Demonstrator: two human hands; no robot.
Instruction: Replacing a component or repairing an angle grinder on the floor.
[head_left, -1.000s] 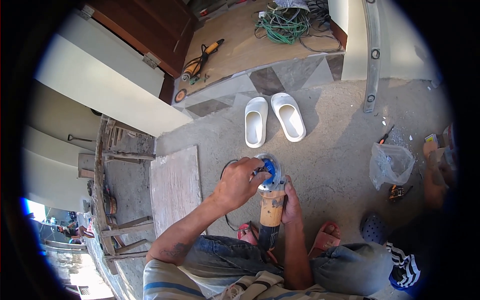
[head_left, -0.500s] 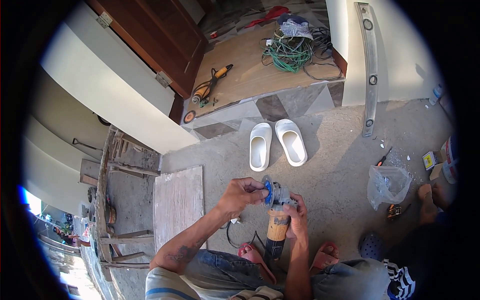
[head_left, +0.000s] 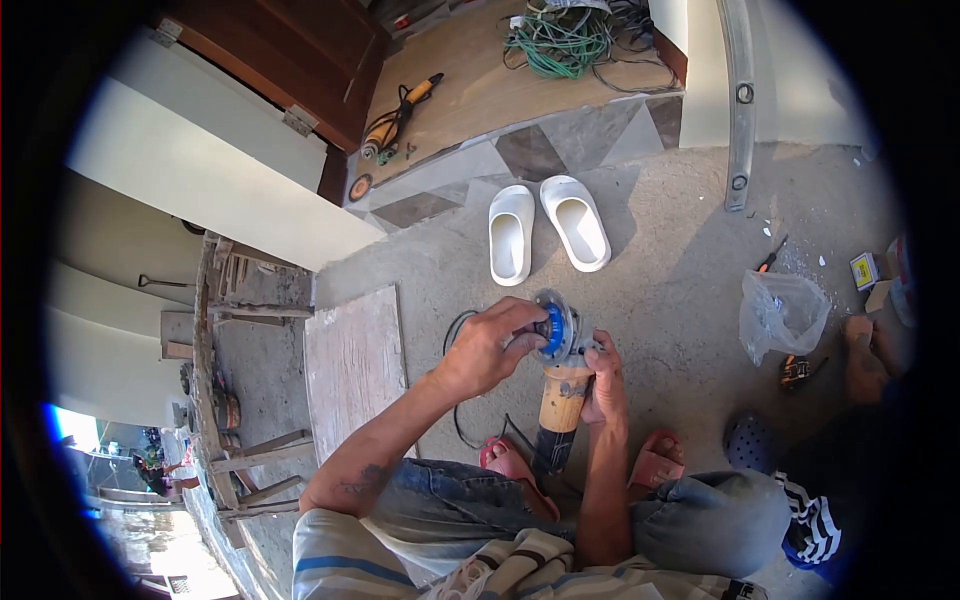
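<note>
An angle grinder with a yellow-orange body (head_left: 564,398) and a black rear end is held upright over the ground between my knees, its grey metal head at the top. On the left side of that head sits a thin disc with a blue centre (head_left: 553,330). My left hand (head_left: 488,350) pinches the middle of the disc between thumb and fingers; whatever small part lies under the fingertips is hidden. My right hand (head_left: 606,385) wraps round the grinder just below its head, thumb up against the metal.
White slip-on shoes (head_left: 545,232) lie ahead on the concrete. Another yellow power tool (head_left: 402,115) and a tangled green cord (head_left: 562,45) rest in the doorway. At right are a clear plastic bag (head_left: 785,312), a tape measure (head_left: 795,372) and another person's foot (head_left: 862,350). A wooden board (head_left: 355,350) lies left.
The grinder has tilted so the disc's blue face shows more. My left fingers have shifted round its centre, while my right hand keeps its grip. The surroundings appear higher in the picture.
</note>
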